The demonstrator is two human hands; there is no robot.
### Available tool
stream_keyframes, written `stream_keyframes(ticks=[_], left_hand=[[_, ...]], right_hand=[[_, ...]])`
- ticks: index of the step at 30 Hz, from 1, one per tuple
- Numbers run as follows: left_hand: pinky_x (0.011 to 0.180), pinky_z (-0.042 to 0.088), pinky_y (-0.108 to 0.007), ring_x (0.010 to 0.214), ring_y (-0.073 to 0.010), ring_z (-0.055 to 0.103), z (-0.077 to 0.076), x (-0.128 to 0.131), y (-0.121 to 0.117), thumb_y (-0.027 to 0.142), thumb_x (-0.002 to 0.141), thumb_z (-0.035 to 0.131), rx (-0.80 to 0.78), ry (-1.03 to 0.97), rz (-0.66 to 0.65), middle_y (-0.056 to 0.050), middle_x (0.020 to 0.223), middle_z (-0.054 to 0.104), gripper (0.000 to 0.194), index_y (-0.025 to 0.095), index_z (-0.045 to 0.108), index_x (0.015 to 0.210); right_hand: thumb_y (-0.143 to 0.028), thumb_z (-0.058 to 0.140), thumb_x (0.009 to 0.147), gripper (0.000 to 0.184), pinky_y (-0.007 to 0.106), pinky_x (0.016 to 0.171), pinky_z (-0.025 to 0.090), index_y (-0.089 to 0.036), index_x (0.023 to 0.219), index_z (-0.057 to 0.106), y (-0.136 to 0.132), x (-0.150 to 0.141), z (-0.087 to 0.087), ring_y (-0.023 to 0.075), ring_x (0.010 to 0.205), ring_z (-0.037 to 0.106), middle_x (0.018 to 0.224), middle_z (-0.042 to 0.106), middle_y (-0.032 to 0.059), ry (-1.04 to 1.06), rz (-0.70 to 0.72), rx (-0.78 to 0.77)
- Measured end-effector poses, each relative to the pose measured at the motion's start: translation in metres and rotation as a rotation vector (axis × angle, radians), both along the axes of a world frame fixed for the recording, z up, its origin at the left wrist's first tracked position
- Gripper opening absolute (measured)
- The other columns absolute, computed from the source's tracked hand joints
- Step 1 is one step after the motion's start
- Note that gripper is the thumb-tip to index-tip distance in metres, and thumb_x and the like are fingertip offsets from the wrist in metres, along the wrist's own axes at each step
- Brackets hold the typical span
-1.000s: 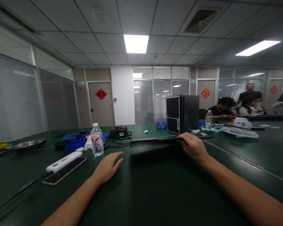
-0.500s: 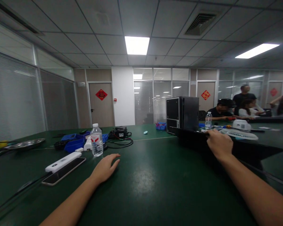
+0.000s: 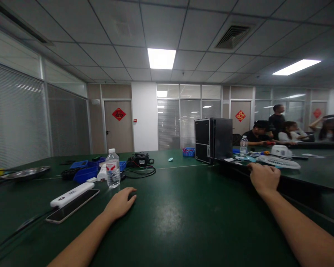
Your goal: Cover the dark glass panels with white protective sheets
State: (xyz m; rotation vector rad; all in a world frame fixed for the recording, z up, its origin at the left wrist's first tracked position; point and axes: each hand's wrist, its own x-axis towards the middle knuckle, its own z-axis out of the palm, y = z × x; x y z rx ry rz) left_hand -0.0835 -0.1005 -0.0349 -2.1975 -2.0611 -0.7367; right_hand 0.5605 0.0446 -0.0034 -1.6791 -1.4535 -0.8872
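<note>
At the right of a green surface [image 3: 195, 211], a right hand [image 3: 265, 180] has its fingers closed on a black panel's [image 3: 302, 186] edge, near a computer case [image 3: 213, 142]. The left hand [image 3: 119, 204] lies loosely parted, apparently empty. The step seems to be placing the panel; next calls for settling it steadily before release.

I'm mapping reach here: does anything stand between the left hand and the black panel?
Nothing visible does; green tabletop stretches from the left hand to the black panel, which the right hand grips. The nearer bottle stands off that line.
</note>
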Motion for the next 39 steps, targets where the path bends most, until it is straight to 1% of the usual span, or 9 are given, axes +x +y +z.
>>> stream_keyframes(ticks=[6, 12, 17, 21, 26, 30, 34, 37, 39], left_hand=[[0.111, 0.047, -0.055, 0.127, -0.0266, 0.062, -0.001, -0.002, 0.001, 0.044, 0.098, 0.063, -0.016, -0.005, -0.003, -0.009, 0.138, 0.065, 0.039, 0.02, 0.064, 0.129], [0.111, 0.046, -0.055, 0.127, -0.0267, 0.061, -0.004, -0.004, 0.004, 0.044, 0.099, 0.062, -0.028, -0.009, -0.018, -0.009, 0.138, 0.064, 0.039, 0.02, 0.063, 0.129], [0.111, 0.047, -0.056, 0.127, -0.0271, 0.061, -0.004, -0.006, 0.003, 0.044, 0.098, 0.063, -0.054, -0.023, -0.021, -0.009, 0.137, 0.065, 0.039, 0.019, 0.064, 0.129], [0.111, 0.047, -0.055, 0.127, -0.0267, 0.062, -0.003, -0.005, 0.002, 0.044, 0.098, 0.063, -0.057, -0.04, -0.02, -0.009, 0.137, 0.065, 0.039, 0.02, 0.064, 0.129], [0.111, 0.047, -0.055, 0.125, -0.0263, 0.062, -0.002, -0.003, 0.003, 0.043, 0.098, 0.064, -0.059, -0.084, 0.007, -0.009, 0.136, 0.065, 0.038, 0.019, 0.064, 0.127], [0.111, 0.047, -0.054, 0.126, -0.0262, 0.062, 0.002, -0.004, 0.005, 0.043, 0.099, 0.062, -0.044, -0.159, 0.049, -0.009, 0.135, 0.066, 0.036, 0.019, 0.065, 0.126], [0.109, 0.049, -0.054, 0.124, -0.026, 0.063, 0.005, -0.009, 0.007, 0.045, 0.099, 0.062, -0.024, -0.251, 0.102, -0.008, 0.133, 0.067, 0.037, 0.019, 0.065, 0.125], [0.108, 0.05, -0.053, 0.123, -0.0259, 0.064, 0.005, -0.015, 0.009, 0.046, 0.099, 0.061, -0.026, -0.292, 0.145, -0.008, 0.131, 0.068, 0.037, 0.018, 0.066, 0.123], [0.105, 0.052, -0.051, 0.119, -0.0253, 0.066, 0.003, -0.019, 0.01, 0.046, 0.099, 0.062, -0.028, -0.29, 0.173, -0.008, 0.129, 0.069, 0.037, 0.018, 0.066, 0.122]], right_hand=[[-0.018, 0.041, 0.094, 0.036, 0.058, 0.101, 0.029, -0.02, 0.093, 0.077, -0.002, -0.007, 0.008, 0.0337, 0.099, 0.06, 0.088, 0.074, 0.0159, -0.023, 0.002, 0.087], [-0.016, 0.036, 0.097, 0.037, 0.062, 0.114, 0.016, -0.017, 0.103, 0.073, -0.014, -0.027, 0.018, 0.0368, 0.139, 0.041, 0.128, 0.068, 0.0182, -0.074, 0.02, 0.184], [-0.012, 0.042, 0.097, 0.033, 0.064, 0.118, 0.013, -0.014, 0.105, 0.073, -0.033, -0.056, 0.035, 0.0379, 0.149, 0.03, 0.141, 0.061, 0.0196, -0.124, 0.088, 0.252], [-0.012, 0.044, 0.098, 0.031, 0.063, 0.12, 0.012, -0.015, 0.111, 0.071, -0.048, -0.087, 0.044, 0.0366, 0.151, 0.031, 0.144, 0.06, 0.0182, -0.177, 0.206, 0.26], [-0.014, 0.052, 0.099, 0.021, 0.058, 0.121, 0.015, -0.019, 0.109, 0.07, -0.066, -0.137, 0.038, 0.0319, 0.142, 0.047, 0.136, 0.067, 0.0125, -0.233, 0.428, 0.324], [-0.014, 0.054, 0.1, 0.014, 0.052, 0.118, 0.024, -0.018, 0.109, 0.065, -0.08, -0.172, 0.031, 0.0271, 0.128, 0.059, 0.124, 0.073, 0.0098, -0.307, 0.694, 0.359], [-0.012, 0.049, 0.101, 0.017, 0.04, 0.093, 0.044, -0.015, 0.111, 0.062, -0.093, -0.197, 0.02, 0.0215, 0.095, 0.067, 0.103, 0.075, 0.01, -0.503, 0.924, 0.277], [-0.016, 0.044, 0.103, 0.019, 0.034, 0.074, 0.044, -0.017, 0.107, 0.063, -0.103, -0.215, 0.005, 0.018, 0.078, 0.065, 0.092, 0.075, 0.0065, -0.641, 1.018, 0.201], [-0.032, 0.046, 0.105, 0.021, 0.033, 0.066, 0.041, -0.02, 0.105, 0.063, -0.109, -0.227, -0.005, 0.0168, 0.07, 0.063, 0.086, 0.074, 0.0027, -0.763, 1.108, 0.107]])
